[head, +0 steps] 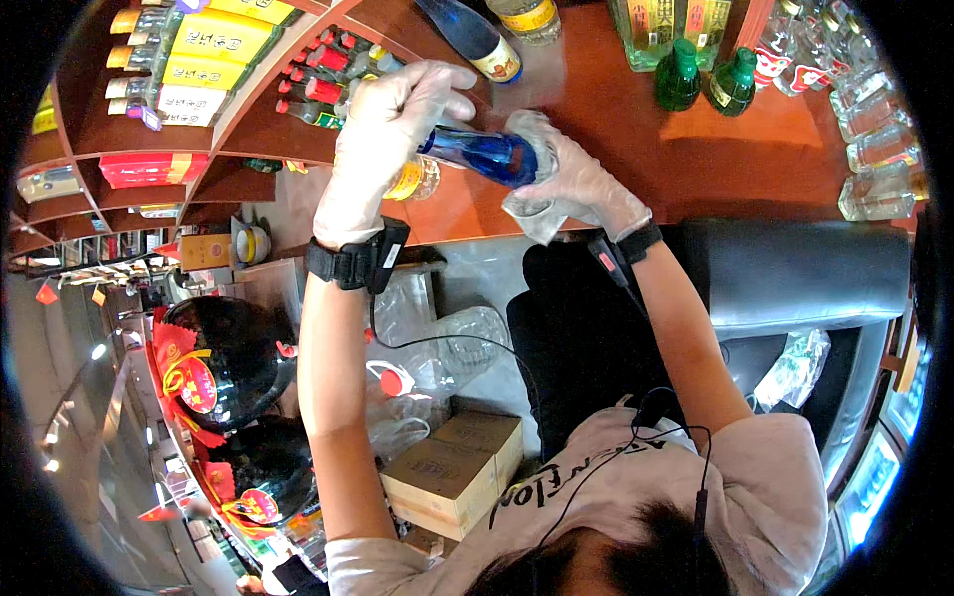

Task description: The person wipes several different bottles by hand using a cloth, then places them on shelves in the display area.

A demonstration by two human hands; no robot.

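A blue glass bottle lies slantwise between my two gloved hands. My left hand, in a clear plastic glove, closes around its neck end. My right hand, gloved too, presses a grey cloth against the wide end of the bottle. Behind them on the wooden counter lies another blue bottle with a cream label, beside a clear bottle with a yellow label. A further clear bottle with a yellow label is partly hidden behind my left hand.
Two small green bottles and several clear bottles stand along the counter. Shelves at the upper left hold yellow boxes and red-capped bottles. Below are a large plastic jug, cardboard boxes, black jars and a black padded seat.
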